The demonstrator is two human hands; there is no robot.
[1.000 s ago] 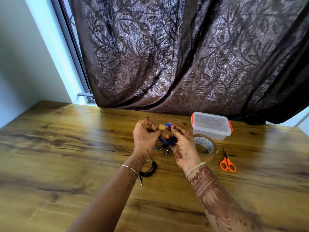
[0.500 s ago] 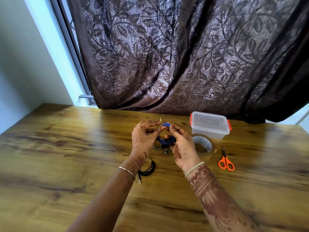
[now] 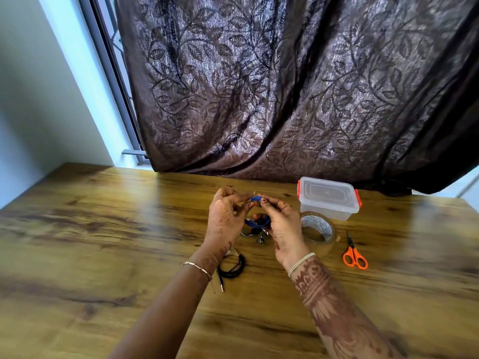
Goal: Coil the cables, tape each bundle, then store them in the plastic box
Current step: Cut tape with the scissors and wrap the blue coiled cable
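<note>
A small coil of blue cable (image 3: 256, 222) is held above the table between both hands. My left hand (image 3: 225, 218) pinches its top from the left, and my right hand (image 3: 281, 224) grips it from the right, fingertips meeting at the top of the coil where a small bit of tape shows. A coiled black cable (image 3: 232, 268) with a jack plug lies on the table under my left wrist. The clear plastic box (image 3: 328, 198) with orange clips stands shut at the back right.
A roll of clear tape (image 3: 317, 230) lies just right of my right hand, in front of the box. Orange-handled scissors (image 3: 353, 255) lie further right. A dark curtain (image 3: 285, 86) hangs behind the wooden table (image 3: 103, 242).
The brown tape piece seen flat between the fingers a second ago is now pressed onto the top of the blue coil. Both hands stayed in place; the camera tilted up slightly.
</note>
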